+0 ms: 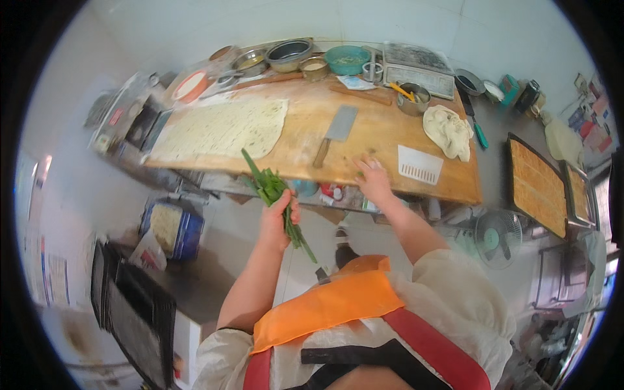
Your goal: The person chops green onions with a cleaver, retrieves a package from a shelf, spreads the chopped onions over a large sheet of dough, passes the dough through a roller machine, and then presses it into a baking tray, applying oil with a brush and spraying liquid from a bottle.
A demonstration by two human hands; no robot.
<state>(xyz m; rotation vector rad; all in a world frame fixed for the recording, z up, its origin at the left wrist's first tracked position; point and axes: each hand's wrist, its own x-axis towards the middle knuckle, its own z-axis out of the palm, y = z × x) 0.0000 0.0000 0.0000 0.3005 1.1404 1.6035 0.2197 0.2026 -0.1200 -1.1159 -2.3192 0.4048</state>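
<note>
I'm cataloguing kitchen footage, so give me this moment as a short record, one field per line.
Left hand: closed around a bunch of green stalks
Right hand: at the near edge of the wooden worktop; whether it grips anything is unclear
Blade: cleaver lying flat, handle toward the person
Worktop left: flat pale dough sheet
Worktop right: white slotted plastic piece, crumpled pale lump
Back row: bowls, including a green basin

Hands (pixel 282 212) bare | slvs (pixel 448 286) off-wht, loose | bib (pixel 331 300) org | side straps (pixel 434 349) red | ctr strap (pixel 354 355) blk
</note>
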